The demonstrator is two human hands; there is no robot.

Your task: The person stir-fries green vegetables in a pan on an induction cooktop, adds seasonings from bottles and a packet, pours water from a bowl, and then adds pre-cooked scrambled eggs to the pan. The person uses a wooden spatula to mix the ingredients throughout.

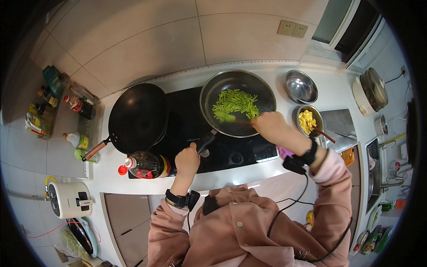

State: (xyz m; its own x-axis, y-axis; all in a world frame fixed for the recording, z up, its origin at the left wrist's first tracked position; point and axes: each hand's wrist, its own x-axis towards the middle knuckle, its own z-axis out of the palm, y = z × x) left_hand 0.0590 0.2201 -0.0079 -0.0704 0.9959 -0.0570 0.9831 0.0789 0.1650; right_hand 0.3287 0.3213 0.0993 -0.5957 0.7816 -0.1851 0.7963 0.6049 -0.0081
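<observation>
In the head view, a dark frying pan [203, 100] stands on the black cooktop [181, 116] with cut green vegetable stems [235, 103] heaped inside. My left hand [187, 159] is closed around the pan's black handle [207, 141]. Over the pan's lower right rim, my right hand [272, 126] grips a utensil with a reddish-brown shaft [242, 122]. Its working end is blurred among the stems, so its exact kind cannot be told. Right of the pan, a metal bowl [303, 131] holds yellow scrambled egg [307, 120] with brown chopsticks [324, 134] resting in it.
A black wok [138, 116] with a wooden handle sits left of the pan. Below it stands a large dark sauce bottle [146, 163], its red cap [122, 170] alongside. A shiny metal bowl [301, 86] is at the back right, near a cleaver [340, 123]. Cables hang from my wrist straps.
</observation>
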